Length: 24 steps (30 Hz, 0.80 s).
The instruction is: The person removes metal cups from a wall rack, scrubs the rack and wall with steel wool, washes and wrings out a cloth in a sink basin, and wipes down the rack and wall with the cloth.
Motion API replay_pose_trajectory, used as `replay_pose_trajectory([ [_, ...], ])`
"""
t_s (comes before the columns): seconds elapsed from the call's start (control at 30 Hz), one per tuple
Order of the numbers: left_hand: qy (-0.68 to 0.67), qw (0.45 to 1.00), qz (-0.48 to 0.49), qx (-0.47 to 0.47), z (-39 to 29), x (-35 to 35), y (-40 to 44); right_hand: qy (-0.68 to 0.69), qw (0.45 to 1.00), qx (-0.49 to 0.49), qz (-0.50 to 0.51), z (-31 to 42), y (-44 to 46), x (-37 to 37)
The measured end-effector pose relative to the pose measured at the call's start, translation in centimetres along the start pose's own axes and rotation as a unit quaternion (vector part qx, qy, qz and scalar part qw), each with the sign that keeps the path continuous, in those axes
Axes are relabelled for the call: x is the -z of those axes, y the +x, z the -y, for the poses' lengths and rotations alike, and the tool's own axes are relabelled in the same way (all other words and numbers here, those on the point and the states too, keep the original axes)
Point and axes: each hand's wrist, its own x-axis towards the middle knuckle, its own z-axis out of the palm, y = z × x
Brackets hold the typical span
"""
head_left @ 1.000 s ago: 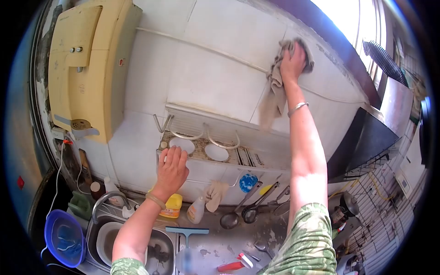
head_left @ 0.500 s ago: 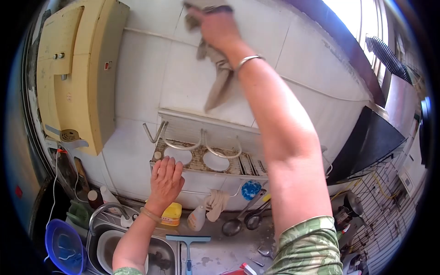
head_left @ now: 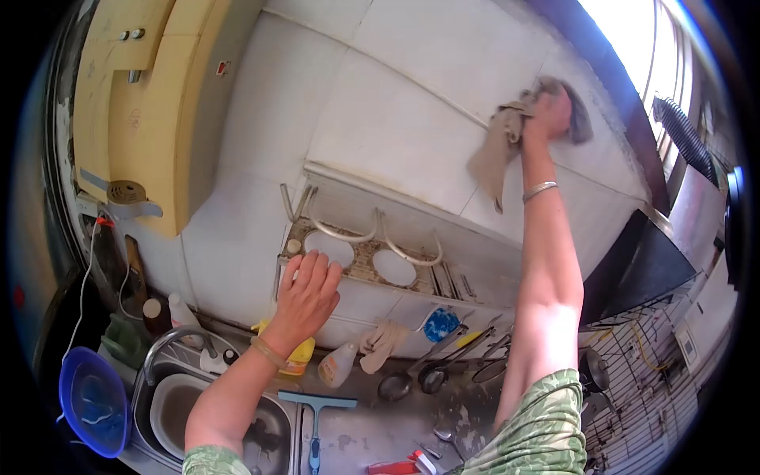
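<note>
My right hand (head_left: pixel 549 115) presses a bunched grey-brown cloth (head_left: pixel 497 154) against the white tiled wall (head_left: pixel 412 134), high on the right and below the window. One end of the cloth hangs loose, and the hand is slightly blurred. Lower down, my left hand (head_left: pixel 307 286) rests on the front edge of a wall-mounted metal rack (head_left: pixel 360 275), fingers stretched out and nothing seen in them. The rack has round holes, curved rails and brown stains. Its front edge under my left palm is hidden.
A yellowish water heater (head_left: pixel 190 119) hangs on the left. Below are a sink (head_left: pixel 289 419), blue basin (head_left: pixel 93 400), squeegee (head_left: pixel 317 402), yellow bottle (head_left: pixel 299 356), white spray bottle (head_left: pixel 338 364) and hanging ladles (head_left: pixel 394 386). A dark panel (head_left: pixel 637 265) and wire rack (head_left: pixel 633 372) stand right.
My right hand has swept the cloth across the wall to the right and down. My left hand stays at the rack's edge. The view has shifted.
</note>
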Motion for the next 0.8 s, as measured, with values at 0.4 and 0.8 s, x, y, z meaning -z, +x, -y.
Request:
replay_pose_trajectory([
  [0.4, 0.015, 1.000, -0.007, -0.006, 0.0, -0.2, -0.1, 0.137, 0.849, 0.346, 0.374, 27.9, -18.3, 3.3],
  [0.8, -0.003, 1.000, 0.015, 0.000, 0.7, -0.4, -0.5, 0.176, 0.882, 0.366, 0.240, 30.4, -16.8, -2.5],
])
